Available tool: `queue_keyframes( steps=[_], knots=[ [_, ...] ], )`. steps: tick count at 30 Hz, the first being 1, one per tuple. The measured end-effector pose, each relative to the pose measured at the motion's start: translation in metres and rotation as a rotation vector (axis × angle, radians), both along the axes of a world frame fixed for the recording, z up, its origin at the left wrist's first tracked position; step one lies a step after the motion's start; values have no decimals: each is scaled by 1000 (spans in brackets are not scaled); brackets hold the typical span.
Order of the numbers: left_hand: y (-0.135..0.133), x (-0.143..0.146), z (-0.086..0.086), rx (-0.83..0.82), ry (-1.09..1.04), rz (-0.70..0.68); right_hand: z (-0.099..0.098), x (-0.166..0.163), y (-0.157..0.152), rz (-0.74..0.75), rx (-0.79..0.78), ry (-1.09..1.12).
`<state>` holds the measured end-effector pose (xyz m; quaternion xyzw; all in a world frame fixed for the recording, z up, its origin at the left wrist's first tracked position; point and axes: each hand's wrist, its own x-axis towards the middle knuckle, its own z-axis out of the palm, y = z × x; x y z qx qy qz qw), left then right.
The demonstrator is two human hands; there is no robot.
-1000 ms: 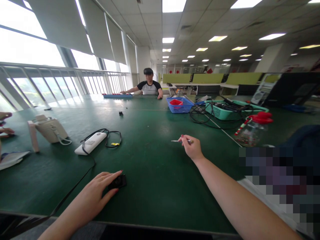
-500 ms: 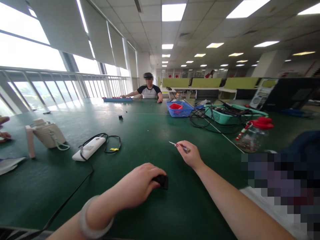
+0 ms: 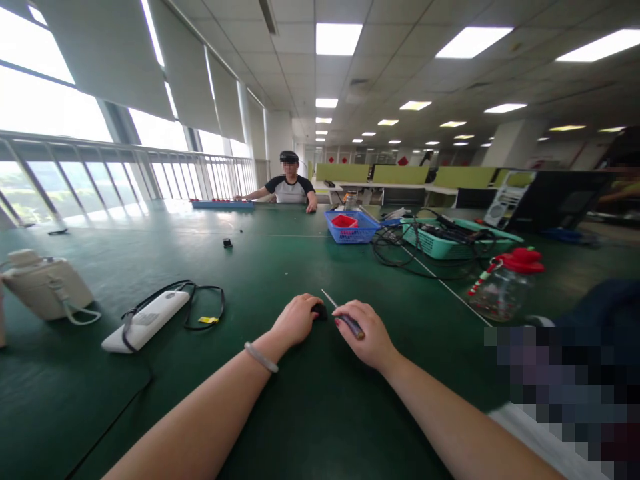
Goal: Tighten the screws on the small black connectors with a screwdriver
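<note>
My left hand (image 3: 296,321) is closed over a small black block (image 3: 320,311) that rests on the green table (image 3: 310,413), just ahead of me. My right hand (image 3: 364,339) sits close beside it on the right, pinching a thin screwdriver (image 3: 341,315) whose metal tip points up and to the left, over the black block. The two hands are almost touching. A bracelet rings my left wrist.
A white power strip (image 3: 146,320) with a black cable lies to the left, and a beige telephone (image 3: 46,287) stands further left. A blue basket (image 3: 351,228), a teal basket (image 3: 450,240) of cables and a red-lidded jar (image 3: 505,283) stand to the right. A person (image 3: 289,185) sits at the far end.
My left hand has slid the black block from the near left edge forward and right to the centre. My right hand has come back and left with the screwdriver to meet it.
</note>
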<state>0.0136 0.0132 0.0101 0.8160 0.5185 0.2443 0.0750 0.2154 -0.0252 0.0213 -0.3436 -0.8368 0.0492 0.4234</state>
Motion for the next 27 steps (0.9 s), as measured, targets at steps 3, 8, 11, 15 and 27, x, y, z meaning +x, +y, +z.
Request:
queue_keyframes(
  steps=[3, 8, 11, 15, 27],
  knots=[
    [2, -4, -5, -28, -52, -23, 4, -1, -4, 72, 45, -1],
    [1, -10, -8, -76, -135, -12, 8, 0, -9, 130, 60, -15],
    [1, -11, -8, -89, -168, 2, 9, 0, -9, 145, 37, -42],
    [1, -11, -6, -95, -182, 3, 10, -2, -9, 136, -15, -113],
    [1, -12, -6, -109, -175, 7, 12, -3, -11, 91, -32, -257]
  ],
)
